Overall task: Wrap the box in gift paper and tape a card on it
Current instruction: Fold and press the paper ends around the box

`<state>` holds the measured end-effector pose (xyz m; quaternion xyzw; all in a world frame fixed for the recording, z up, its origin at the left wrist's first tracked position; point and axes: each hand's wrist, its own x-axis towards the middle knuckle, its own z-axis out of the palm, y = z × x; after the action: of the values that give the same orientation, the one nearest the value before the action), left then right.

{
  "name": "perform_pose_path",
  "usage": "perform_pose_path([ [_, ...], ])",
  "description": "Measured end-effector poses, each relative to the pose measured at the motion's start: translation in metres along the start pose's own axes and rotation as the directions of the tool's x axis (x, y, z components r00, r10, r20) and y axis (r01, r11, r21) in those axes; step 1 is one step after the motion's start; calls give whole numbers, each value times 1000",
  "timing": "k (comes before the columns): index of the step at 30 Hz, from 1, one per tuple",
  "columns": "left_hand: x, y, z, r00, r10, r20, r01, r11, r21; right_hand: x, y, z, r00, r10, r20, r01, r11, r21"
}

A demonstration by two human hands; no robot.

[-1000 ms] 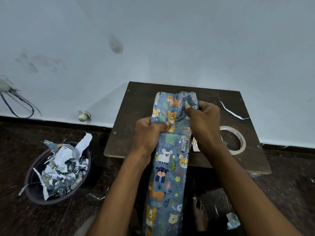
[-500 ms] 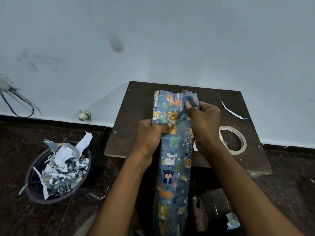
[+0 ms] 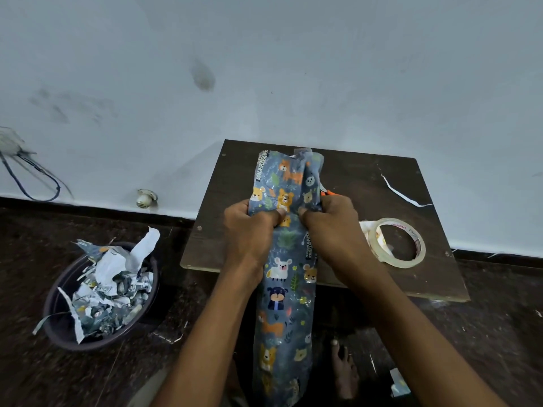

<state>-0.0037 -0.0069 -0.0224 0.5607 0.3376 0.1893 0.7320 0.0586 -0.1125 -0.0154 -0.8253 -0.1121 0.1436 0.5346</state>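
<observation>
Left of the bench, on the floor, a bin holds torn paper scraps. Over the bench's front edge the left hand grips the gift paper, fingers curled round its left side. The paper, bunched into a long roll, runs from the bench top down past the edge toward the floor. The right hand clutches its right side the same way, thumbs nearly meeting. No box shows. Right of the hands a tape roll lies on the bench, partly over what may be the card. Squeezing this hard could crease or tear the paper.
</observation>
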Motion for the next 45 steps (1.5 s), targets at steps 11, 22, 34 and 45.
perform_pose_path([
  [11, -5, 3, 5, 996, 68, -49, -74, 991, -114, -8, -5, 10, 979, 181, 89, -198, 947, 255],
  [22, -4, 0, 0, 974, -157, 162, 175, 979, -108, -17, -13, 11, 980, -11, -196, 30, 995, 95],
  [34, -18, 41, 10, 939, 342, 49, -325, 923, -207, -24, -47, 2, 864, -345, -368, 434, 880, 193],
  [45, -15, 67, 6, 938, 338, 75, -338, 941, -22, -22, -64, -5, 865, -397, -308, 463, 867, 184],
])
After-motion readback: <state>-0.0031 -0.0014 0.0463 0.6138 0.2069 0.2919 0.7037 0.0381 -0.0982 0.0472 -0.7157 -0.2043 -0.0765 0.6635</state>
